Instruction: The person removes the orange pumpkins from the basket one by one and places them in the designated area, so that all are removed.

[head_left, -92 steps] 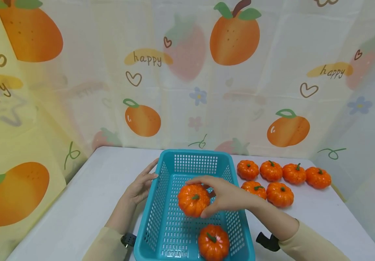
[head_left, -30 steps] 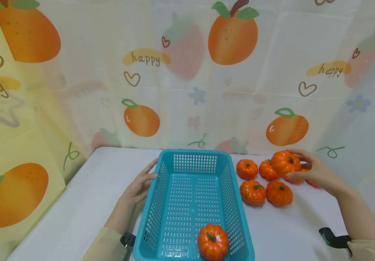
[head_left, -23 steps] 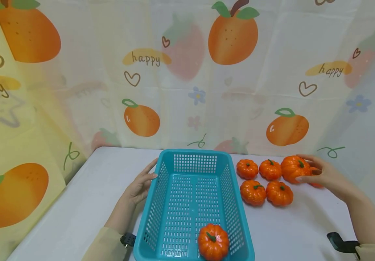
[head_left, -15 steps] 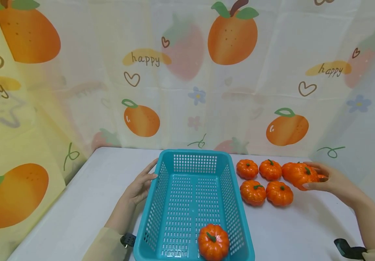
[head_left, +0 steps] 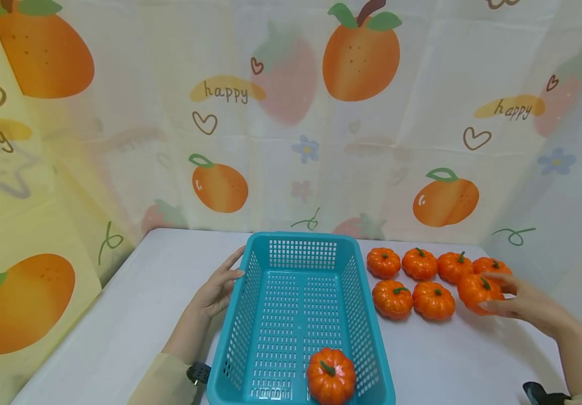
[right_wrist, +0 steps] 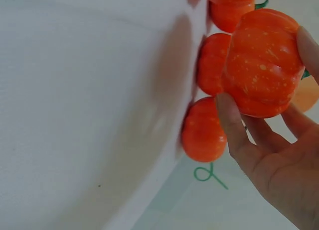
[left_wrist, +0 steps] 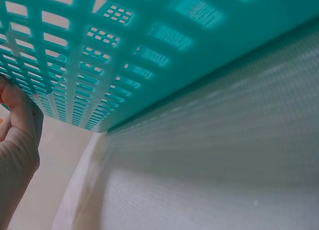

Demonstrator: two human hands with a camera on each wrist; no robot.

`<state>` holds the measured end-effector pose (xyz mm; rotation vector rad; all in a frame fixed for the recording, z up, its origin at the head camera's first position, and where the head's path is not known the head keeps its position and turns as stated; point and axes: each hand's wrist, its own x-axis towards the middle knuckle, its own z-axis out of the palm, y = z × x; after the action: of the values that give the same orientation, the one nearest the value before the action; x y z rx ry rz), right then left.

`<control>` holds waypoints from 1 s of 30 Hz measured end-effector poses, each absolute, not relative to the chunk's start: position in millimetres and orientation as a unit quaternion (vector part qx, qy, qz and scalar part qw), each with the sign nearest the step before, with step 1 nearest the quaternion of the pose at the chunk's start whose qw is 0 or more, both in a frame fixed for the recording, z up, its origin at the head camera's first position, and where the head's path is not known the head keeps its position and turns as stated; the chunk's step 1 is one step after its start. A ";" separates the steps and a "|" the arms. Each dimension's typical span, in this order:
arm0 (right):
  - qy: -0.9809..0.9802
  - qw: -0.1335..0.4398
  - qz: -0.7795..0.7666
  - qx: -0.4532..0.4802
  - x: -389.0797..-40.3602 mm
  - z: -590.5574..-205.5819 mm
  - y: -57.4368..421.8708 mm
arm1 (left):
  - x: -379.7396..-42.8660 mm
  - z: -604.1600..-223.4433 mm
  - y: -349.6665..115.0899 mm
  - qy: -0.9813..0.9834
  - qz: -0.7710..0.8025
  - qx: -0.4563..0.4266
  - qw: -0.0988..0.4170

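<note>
My left hand [head_left: 218, 289] holds the left rim of a turquoise plastic basket [head_left: 301, 237], with its thumb at the rim; in the left wrist view the hand [left_wrist: 17, 140] meets the slotted basket wall [left_wrist: 75, 56] from outside. Inside the basket, at its near right corner, sits a small orange pumpkin [head_left: 331, 378] with a green stem. My right hand [head_left: 529, 301] grips another pumpkin [head_left: 477, 293] between thumb and fingers, at the right end of the front row. In the right wrist view this pumpkin [right_wrist: 264, 65] is raised off the white table, its underside facing the camera.
Behind the held pumpkin runs a back row of several pumpkins, from one beside the basket [head_left: 384, 262] to one at the far right [head_left: 492, 265]. Two more, a left one [head_left: 392, 299] and a right one [head_left: 434, 300], form the front row. A fruit-print curtain [head_left: 281, 140] closes off the table's [head_left: 134, 298] back.
My right hand has carried the pumpkin from over the basket to the right, past the back row, then down and toward me beside the front row. The left hand stays put.
</note>
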<state>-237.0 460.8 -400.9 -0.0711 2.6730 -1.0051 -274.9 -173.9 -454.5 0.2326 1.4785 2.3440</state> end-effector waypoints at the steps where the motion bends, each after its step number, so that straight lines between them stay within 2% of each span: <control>1: 0.924 0.147 -0.352 -0.023 -237.1 -402.5 462.1 | -275.8 -455.9 -174.2 0.525 0.828 0.083 0.178; 11: 0.904 0.195 -0.381 0.005 -241.8 -415.8 465.7 | -270.1 -446.3 -173.5 0.530 0.823 0.083 0.186; 30: 0.910 0.189 -0.368 0.009 -245.0 -420.2 458.3 | -277.6 -458.7 -175.0 0.529 0.825 0.086 0.177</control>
<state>-245.0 458.3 -420.2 0.0266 2.5586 -1.0356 -277.6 -175.0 -458.7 0.2432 1.4979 2.3369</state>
